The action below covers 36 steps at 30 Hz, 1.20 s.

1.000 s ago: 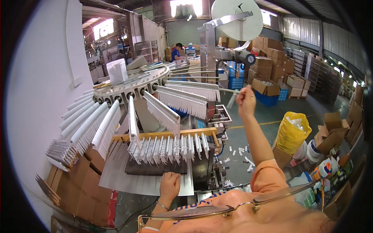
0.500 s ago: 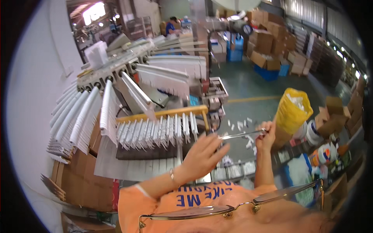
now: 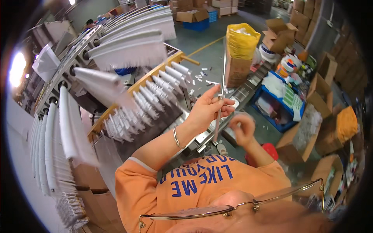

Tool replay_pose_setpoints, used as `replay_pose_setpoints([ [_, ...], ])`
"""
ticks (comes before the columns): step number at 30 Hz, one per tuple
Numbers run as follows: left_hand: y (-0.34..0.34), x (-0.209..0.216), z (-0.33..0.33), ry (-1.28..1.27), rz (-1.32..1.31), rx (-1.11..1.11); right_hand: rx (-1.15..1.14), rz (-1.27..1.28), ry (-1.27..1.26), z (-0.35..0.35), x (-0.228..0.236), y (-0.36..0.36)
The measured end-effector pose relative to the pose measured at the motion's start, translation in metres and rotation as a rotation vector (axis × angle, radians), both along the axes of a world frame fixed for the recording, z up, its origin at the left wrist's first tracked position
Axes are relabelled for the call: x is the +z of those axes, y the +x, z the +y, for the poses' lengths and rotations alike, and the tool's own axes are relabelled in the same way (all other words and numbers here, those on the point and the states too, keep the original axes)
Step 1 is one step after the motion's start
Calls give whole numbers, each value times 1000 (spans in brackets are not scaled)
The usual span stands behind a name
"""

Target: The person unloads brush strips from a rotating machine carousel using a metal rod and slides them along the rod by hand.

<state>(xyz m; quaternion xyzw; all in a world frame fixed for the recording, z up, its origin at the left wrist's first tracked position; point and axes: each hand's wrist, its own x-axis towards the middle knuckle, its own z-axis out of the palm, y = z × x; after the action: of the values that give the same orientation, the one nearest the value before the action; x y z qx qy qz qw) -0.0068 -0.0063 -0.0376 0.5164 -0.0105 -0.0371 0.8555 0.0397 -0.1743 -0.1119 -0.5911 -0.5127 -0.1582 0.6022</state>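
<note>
My left hand (image 3: 206, 110), with a bracelet on its wrist, pinches a long thin metal rod (image 3: 223, 73). The rod stands nearly upright in the picture, and its lower end reaches down in front of my chest. Just right of that lower end is my right hand (image 3: 244, 128), apart from the rod and smeared by motion. Its fingers look curled, but what they hold, if anything, cannot be made out. Left of my left hand is a wooden-edged rack (image 3: 153, 75) with a row of white ribbed pieces (image 3: 149, 95) hanging along it.
On the left, a machine (image 3: 79, 56) carries several arms with long white sleeves (image 3: 128, 48). A yellow bag (image 3: 241, 40) stands in a carton beyond my hands, with white scraps (image 3: 200, 75) on the floor. To the right are a blue crate (image 3: 274, 120) and open cartons (image 3: 297, 143).
My view has swung to the right. The rod has turned from lying sideways in my right hand to upright in my left. My right hand has come back toward my body.
</note>
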Motion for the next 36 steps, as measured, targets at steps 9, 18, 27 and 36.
replay_pose_setpoints([
  [9,-131,-2,21,-59,-101,54,-206,-187,-90,30,23,-147],
  [18,-252,-58,170,175,73,754,194,-211,-217,30,80,-206],
  [27,-204,-84,266,-315,-96,739,111,-387,-311,51,125,-239],
  [36,-203,-68,264,-152,-127,659,57,-405,-299,57,132,-247],
])
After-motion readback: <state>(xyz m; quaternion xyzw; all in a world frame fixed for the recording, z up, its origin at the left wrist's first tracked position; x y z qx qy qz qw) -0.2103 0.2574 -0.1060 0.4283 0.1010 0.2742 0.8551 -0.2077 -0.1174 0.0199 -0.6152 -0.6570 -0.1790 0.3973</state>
